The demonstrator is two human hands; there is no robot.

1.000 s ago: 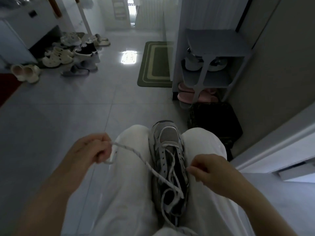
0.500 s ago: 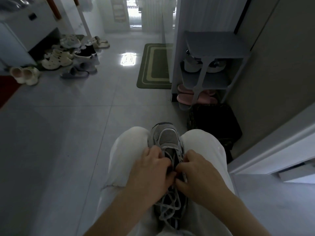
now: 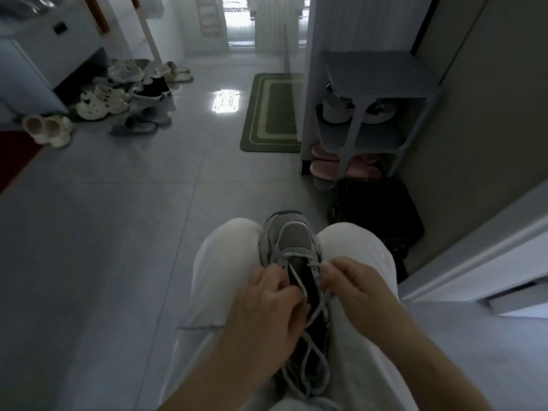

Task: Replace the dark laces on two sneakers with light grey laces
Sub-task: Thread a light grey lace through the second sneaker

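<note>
Here we are at the lacing stage. The sneaker (image 3: 292, 235) sits wedged between the knees of the white trousers (image 3: 225, 256), up on the lap and clear of the tiled floor (image 3: 118, 232). No dark lace shows on it. The light grey lace (image 3: 296, 278) already runs through the lowest holes near the toe and makes one diagonal across the dark tongue.

The left hand (image 3: 267, 301) is curled in at the left row of holes, fingertips pressed together on the lace. The right hand (image 3: 353, 283) pinches a strand at the right row, just beside the upper holes. It's dim down there, so which hole each tip is going for I can't quite make out. The slack lies in loose loops over the heel end, close to the body.

My call: threading is early on this shoe, with most of the holes up the tongue bare. The next move wants a lace tip fed through the next hole up and the slack drawn through evenly, then the same on the other side, without twisting the loops.

The toe points straight away from the person and the heel towards them. The long axis runs along the gap between the thighs, sole down, opening up.
</note>
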